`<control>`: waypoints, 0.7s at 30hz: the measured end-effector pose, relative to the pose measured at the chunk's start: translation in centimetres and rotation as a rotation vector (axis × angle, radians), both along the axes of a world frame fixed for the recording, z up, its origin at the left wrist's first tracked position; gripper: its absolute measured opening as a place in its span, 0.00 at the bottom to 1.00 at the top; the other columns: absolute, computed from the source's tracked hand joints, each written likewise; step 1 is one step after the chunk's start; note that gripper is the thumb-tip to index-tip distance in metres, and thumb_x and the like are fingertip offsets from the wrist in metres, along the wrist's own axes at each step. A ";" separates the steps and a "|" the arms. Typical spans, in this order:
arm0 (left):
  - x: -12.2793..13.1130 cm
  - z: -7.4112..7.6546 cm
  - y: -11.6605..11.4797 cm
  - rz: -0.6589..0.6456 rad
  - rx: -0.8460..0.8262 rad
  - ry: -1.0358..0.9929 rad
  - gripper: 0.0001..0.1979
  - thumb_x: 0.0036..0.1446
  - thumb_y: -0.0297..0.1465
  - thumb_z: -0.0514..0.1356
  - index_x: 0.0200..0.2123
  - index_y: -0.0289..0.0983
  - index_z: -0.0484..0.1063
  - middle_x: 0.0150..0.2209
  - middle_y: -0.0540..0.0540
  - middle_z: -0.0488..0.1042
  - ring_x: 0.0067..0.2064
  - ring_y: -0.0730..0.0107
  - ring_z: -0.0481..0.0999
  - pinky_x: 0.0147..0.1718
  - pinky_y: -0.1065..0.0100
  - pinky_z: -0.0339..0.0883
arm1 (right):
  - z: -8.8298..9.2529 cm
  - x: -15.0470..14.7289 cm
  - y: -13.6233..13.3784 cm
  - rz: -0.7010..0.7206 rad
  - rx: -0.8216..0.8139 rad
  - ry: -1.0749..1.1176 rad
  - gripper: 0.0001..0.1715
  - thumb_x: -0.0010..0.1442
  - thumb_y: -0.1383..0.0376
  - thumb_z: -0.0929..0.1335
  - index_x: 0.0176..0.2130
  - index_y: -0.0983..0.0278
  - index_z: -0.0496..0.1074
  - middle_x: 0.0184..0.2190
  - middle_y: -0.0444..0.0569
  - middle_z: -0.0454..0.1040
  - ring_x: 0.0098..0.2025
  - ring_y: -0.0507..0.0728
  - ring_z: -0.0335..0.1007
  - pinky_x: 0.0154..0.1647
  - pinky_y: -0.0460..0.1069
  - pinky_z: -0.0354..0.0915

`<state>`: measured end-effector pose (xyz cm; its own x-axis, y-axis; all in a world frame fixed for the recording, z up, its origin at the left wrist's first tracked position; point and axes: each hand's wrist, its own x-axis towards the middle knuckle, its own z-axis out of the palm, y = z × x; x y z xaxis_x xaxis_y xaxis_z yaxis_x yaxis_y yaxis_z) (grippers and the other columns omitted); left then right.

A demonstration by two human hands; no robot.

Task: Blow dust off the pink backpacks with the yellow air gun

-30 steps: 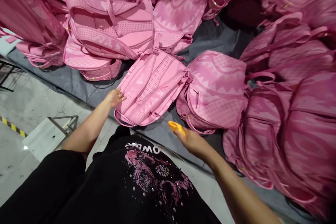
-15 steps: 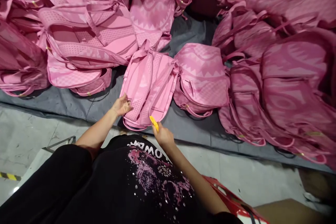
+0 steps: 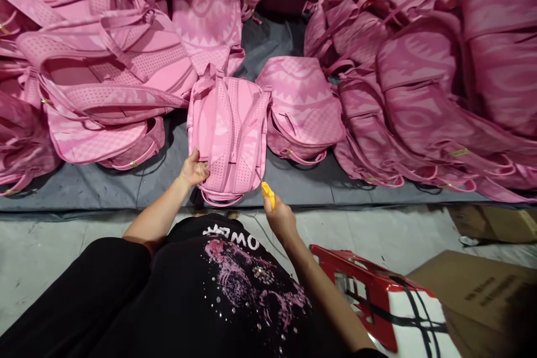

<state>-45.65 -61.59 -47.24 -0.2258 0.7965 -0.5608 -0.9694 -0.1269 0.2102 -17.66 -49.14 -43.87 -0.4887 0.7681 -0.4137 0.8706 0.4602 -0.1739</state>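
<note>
A small pink backpack lies on the grey-covered table with its padded back and dotted straps facing up. At its lower left side is my left hand, fingers curled against the edge and thumb raised. My right hand is closed around a yellow-handled tool. The tool's thin dark tip reaches the backpack's lower right edge; its exact kind is unclear. Just right of this bag sits another pink backpack with a jagged tooth print.
Larger pink backpacks lie to the left and right, with more behind. The grey table cover ends close to my body. On the floor at right are a red-and-white stool and a cardboard box.
My right hand and the yellow tool have moved from the backpack's bottom to its lower right edge. The backpack is turned more upright in view. My head view has shifted right.
</note>
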 end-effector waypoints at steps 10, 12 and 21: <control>0.5 1.0 1.8 0.028 -0.012 -0.051 0.32 0.63 0.55 0.46 0.36 0.32 0.72 0.26 0.39 0.77 0.21 0.69 0.76 0.13 0.76 0.64 | 0.5 0.9 -0.4 -0.110 -0.081 0.003 0.26 0.71 0.53 0.55 0.52 0.65 0.70 0.41 0.58 0.79 0.44 0.63 0.76 0.34 0.48 0.57; 0.5 1.1 2.0 0.039 -0.019 -0.048 0.32 0.63 0.56 0.46 0.35 0.32 0.72 0.26 0.39 0.77 0.21 0.69 0.76 0.13 0.77 0.64 | 1.3 2.7 -1.4 -0.114 -0.094 0.007 0.26 0.71 0.53 0.55 0.52 0.65 0.70 0.40 0.58 0.79 0.43 0.63 0.77 0.33 0.48 0.56; 0.6 0.7 3.1 0.016 -0.011 -0.017 0.29 0.66 0.52 0.45 0.37 0.31 0.71 0.26 0.39 0.77 0.22 0.68 0.76 0.16 0.75 0.67 | 1.4 3.6 -7.0 0.183 -0.286 -0.136 0.19 0.71 0.55 0.58 0.51 0.61 0.69 0.38 0.54 0.81 0.40 0.61 0.78 0.31 0.47 0.56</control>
<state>-45.05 -58.47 -46.50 -0.2283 0.7870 -0.5731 -0.9709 -0.1398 0.1947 -14.06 -56.16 -42.48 -0.5328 0.5170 -0.6699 0.8025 0.5598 -0.2063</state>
